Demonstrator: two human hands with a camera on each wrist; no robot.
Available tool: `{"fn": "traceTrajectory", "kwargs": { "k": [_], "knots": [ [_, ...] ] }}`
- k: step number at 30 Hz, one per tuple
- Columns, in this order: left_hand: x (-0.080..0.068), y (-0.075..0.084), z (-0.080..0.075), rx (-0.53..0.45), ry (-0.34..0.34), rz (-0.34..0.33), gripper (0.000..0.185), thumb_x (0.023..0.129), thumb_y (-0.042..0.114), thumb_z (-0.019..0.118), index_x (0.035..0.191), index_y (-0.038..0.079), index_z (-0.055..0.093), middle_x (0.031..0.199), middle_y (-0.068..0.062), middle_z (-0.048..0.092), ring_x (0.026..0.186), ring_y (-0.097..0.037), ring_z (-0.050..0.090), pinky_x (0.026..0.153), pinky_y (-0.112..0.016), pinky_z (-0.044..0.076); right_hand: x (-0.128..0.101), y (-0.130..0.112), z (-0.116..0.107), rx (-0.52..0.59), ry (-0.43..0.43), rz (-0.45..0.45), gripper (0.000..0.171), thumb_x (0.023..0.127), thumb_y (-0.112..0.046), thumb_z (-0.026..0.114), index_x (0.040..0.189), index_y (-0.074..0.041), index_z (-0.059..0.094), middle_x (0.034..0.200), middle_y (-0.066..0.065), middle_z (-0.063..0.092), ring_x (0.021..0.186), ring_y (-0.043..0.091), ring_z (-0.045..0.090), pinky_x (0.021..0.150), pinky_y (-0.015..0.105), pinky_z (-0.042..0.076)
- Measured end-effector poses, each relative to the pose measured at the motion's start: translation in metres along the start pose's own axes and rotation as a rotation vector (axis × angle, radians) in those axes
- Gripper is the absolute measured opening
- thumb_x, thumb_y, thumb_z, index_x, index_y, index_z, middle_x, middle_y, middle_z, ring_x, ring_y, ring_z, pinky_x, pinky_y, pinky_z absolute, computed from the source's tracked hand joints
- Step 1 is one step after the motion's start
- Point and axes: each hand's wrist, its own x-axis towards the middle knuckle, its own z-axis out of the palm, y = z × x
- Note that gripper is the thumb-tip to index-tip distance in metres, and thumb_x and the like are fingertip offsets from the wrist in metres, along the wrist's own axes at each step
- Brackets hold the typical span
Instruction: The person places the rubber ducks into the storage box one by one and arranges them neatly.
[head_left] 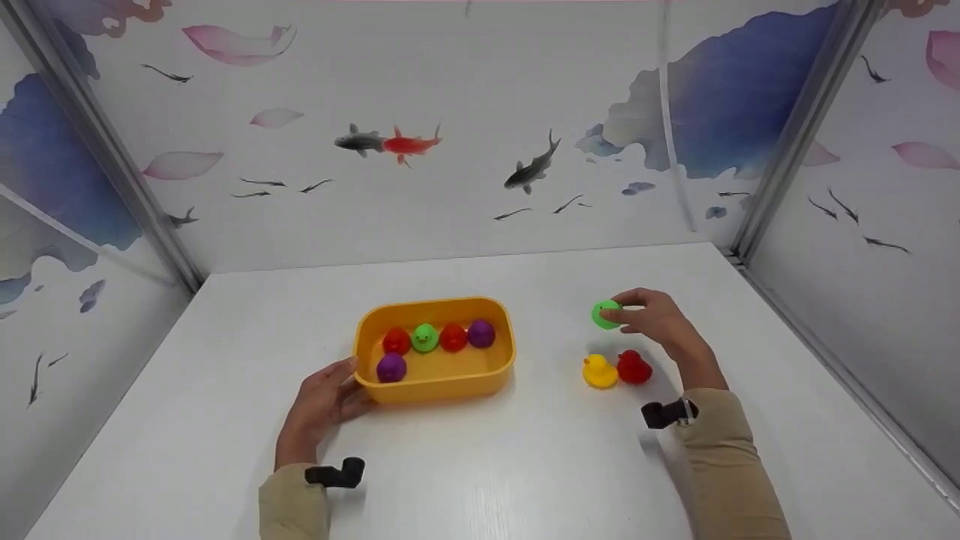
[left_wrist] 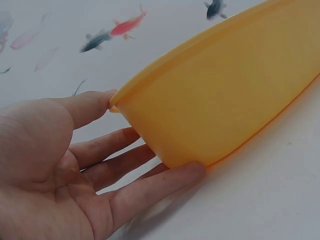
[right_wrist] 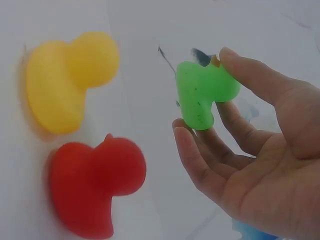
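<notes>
In the head view my right hand [head_left: 654, 319] pinches a green rubber duck [head_left: 604, 315] over the right side of the table. The right wrist view shows that duck [right_wrist: 197, 95] between thumb and fingertips. Just below that hand sit a yellow rubber duck [head_left: 600, 372] and a red rubber duck [head_left: 634, 367], side by side. My left hand [head_left: 322, 401] holds the left end of a yellow-orange plastic tub [head_left: 442, 388]; up close, the thumb is on the tub's rim [left_wrist: 165, 62] and the fingers lie along its lower side.
Inside the tub are two red ducks, one of them here [head_left: 453, 337], a green duck [head_left: 425, 338], and two purple ones, one at the right end [head_left: 481, 333]. A white table [head_left: 480, 465] carries everything. Printed panels [head_left: 450, 90] enclose it at the back and sides.
</notes>
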Motion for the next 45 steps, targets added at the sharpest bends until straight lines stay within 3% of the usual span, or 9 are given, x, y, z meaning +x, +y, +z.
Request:
{"fn": "traceTrajectory", "kwargs": {
  "k": [4,9,16,24,34,40,45],
  "knots": [
    [0.0,0.0,0.0,-0.007,-0.007,0.0,0.066,0.099,0.05,0.057,0.154,0.016,0.039,0.152,-0.015,0.05,0.126,-0.028,0.063,0.099,-0.035,0.056,-0.003,-0.015,0.01,0.009,-0.012,-0.02,0.062,0.091,-0.042,0.072,0.137,-0.006,0.052,0.141,0.019,0.054,0.126,0.04,0.058,0.118,0.054,0.039],
    [0.002,0.0,0.0,-0.03,-0.015,0.001,0.066,0.098,0.05,0.058,0.152,0.016,0.041,0.151,-0.014,0.051,0.125,-0.027,0.064,0.099,-0.035,0.056,-0.004,-0.028,0.025,0.02,-0.024,-0.055,0.056,0.092,-0.039,0.072,0.134,-0.007,0.056,0.14,0.019,0.055,0.124,0.039,0.061,0.115,0.048,0.044],
    [0.0,0.001,0.001,-0.043,-0.012,0.006,0.063,0.099,0.048,0.058,0.151,0.015,0.043,0.149,-0.018,0.053,0.121,-0.027,0.067,0.096,-0.035,0.058,-0.005,-0.042,0.045,0.041,-0.048,-0.032,0.053,0.09,-0.04,0.074,0.132,-0.01,0.059,0.138,0.015,0.058,0.122,0.038,0.062,0.115,0.049,0.044],
    [0.0,0.004,-0.001,-0.048,-0.009,-0.001,0.067,0.098,0.049,0.059,0.152,0.013,0.041,0.148,-0.018,0.053,0.119,-0.025,0.068,0.096,-0.035,0.058,-0.007,-0.063,0.067,0.042,-0.084,-0.063,0.054,0.088,-0.043,0.075,0.13,-0.011,0.061,0.134,0.014,0.062,0.12,0.036,0.063,0.116,0.054,0.041],
    [0.0,0.002,0.0,-0.047,-0.027,0.004,0.067,0.097,0.051,0.059,0.152,0.015,0.042,0.15,-0.014,0.052,0.122,-0.025,0.066,0.098,-0.034,0.057,-0.004,-0.095,0.104,0.038,-0.14,-0.13,0.042,0.09,-0.033,0.075,0.124,-0.011,0.064,0.13,0.011,0.064,0.113,0.023,0.067,0.103,0.037,0.056],
    [0.0,0.001,0.0,-0.018,-0.038,0.025,0.065,0.099,0.051,0.056,0.151,0.015,0.043,0.152,-0.013,0.05,0.121,-0.025,0.066,0.097,-0.034,0.058,-0.002,-0.11,0.129,0.013,-0.169,-0.127,0.039,0.091,-0.028,0.075,0.124,-0.011,0.065,0.13,0.009,0.063,0.116,0.025,0.066,0.103,0.037,0.056],
    [0.0,0.0,-0.001,-0.019,-0.027,0.016,0.066,0.099,0.05,0.056,0.152,0.014,0.041,0.151,-0.014,0.051,0.12,-0.025,0.067,0.095,-0.034,0.059,0.0,-0.118,0.151,0.029,-0.212,-0.147,0.036,0.09,-0.027,0.076,0.121,-0.01,0.067,0.121,0.01,0.067,0.101,0.021,0.071,0.093,0.031,0.06]
  ]
}}
